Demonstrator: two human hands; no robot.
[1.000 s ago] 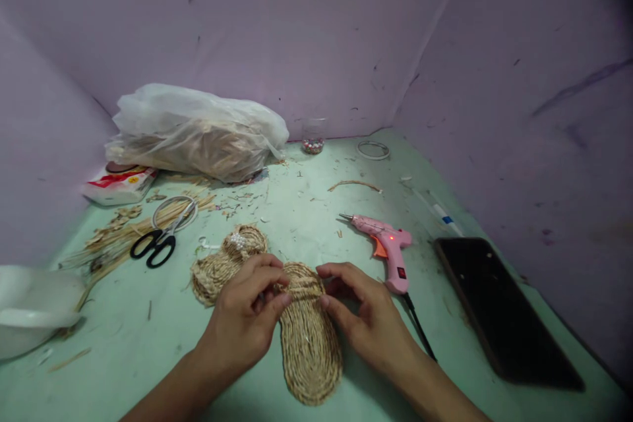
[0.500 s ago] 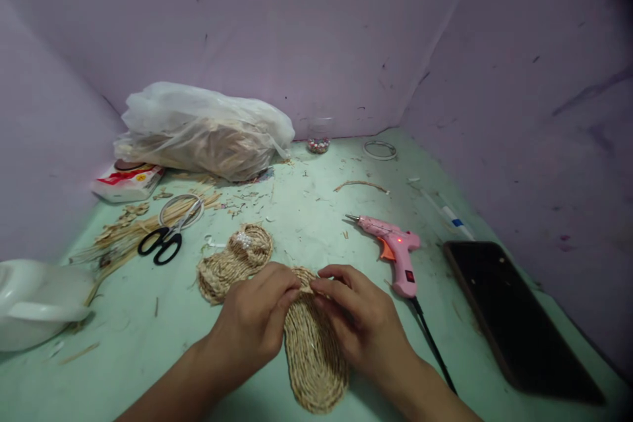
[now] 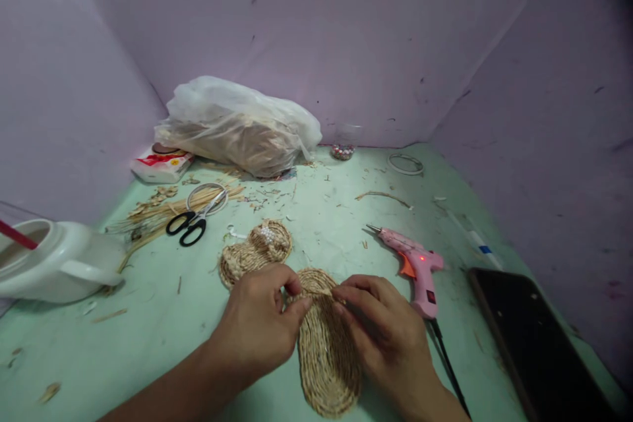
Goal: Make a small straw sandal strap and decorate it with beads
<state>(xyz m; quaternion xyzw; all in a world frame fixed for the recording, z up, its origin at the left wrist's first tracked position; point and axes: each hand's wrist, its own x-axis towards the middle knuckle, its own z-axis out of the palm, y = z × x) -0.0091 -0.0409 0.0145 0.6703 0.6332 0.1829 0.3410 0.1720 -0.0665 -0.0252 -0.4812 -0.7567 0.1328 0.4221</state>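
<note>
A flat, coiled straw slipper sole [image 3: 329, 362] lies on the table in front of me, its rounded far end pointing away. A straw strip [image 3: 319, 292] crosses its upper part. My left hand [image 3: 270, 316] pinches the left side of this strip between thumb and forefinger. On the opposite side, the fingertips of my right hand [image 3: 380, 323] are closed on the strip's right end, partly hiding it. Just beyond my left hand rests a small straw slipper [image 3: 254, 250] with a cluster of white beads on its band.
To the right lie a pink glue gun [image 3: 415, 267], its light lit, and a dark phone [image 3: 534, 343]. Black-handled scissors [image 3: 190, 227], straw strands [image 3: 148, 214] and a white jug [image 3: 74, 260] are at left. A plastic bag [image 3: 242, 128] and bead jar [image 3: 343, 150] stand behind.
The view has shifted left, so things appear further right. My left thumb and forefinger have spread somewhat and moved along the strip, while my right hand stays at its right end.
</note>
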